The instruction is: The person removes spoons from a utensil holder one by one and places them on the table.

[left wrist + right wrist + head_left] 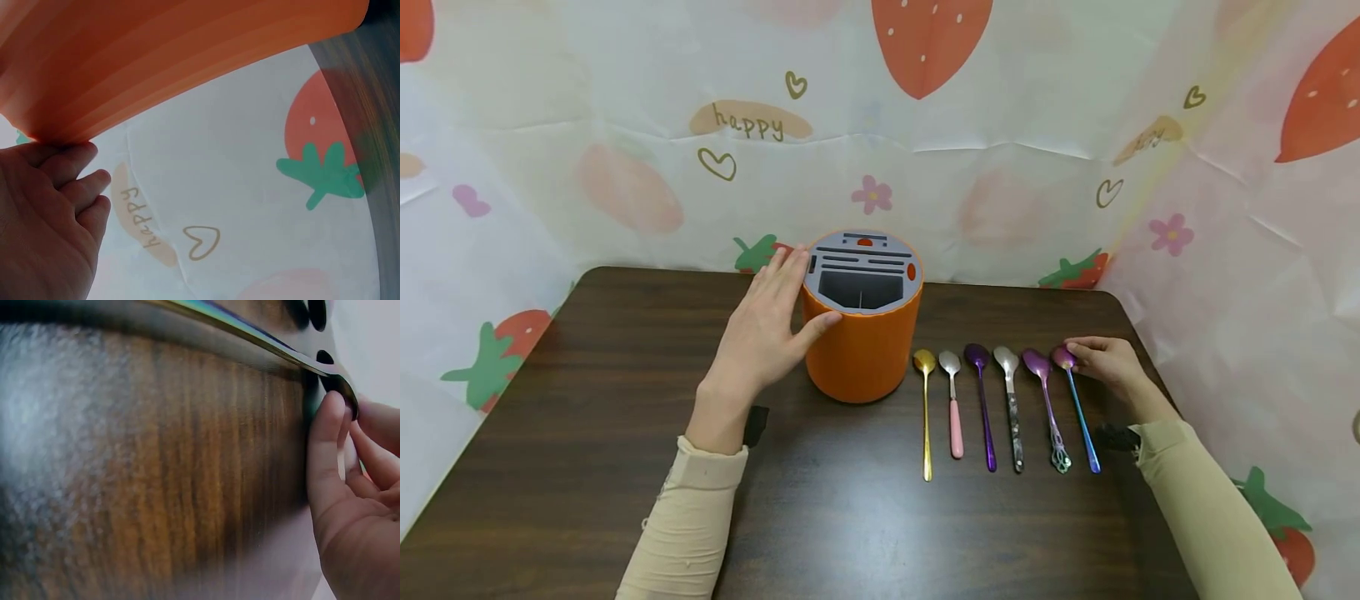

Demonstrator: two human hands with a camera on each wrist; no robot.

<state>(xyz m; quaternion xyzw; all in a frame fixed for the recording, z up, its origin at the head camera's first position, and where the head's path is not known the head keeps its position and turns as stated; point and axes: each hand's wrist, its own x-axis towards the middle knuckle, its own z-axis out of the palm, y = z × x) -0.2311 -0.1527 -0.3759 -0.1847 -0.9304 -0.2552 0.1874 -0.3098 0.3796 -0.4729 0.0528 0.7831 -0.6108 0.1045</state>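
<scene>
An orange cylindrical utensil holder with a grey slotted top stands on the table. My left hand lies against its left side near the rim, fingers straight and thumb spread across the front. The left wrist view shows those fingertips touching the orange wall. Far to the right, my right hand pinches the bowl of a spoon with a purple-pink bowl and blue handle. In the right wrist view, thumb and fingers meet at the bowl's edge. Beside it lies a purple spoon with an ornate handle.
Further left in the row lie a grey-handled spoon, a dark purple spoon, a pink-handled spoon and a gold spoon. The dark wooden table meets a strawberry-print cloth behind and at both sides.
</scene>
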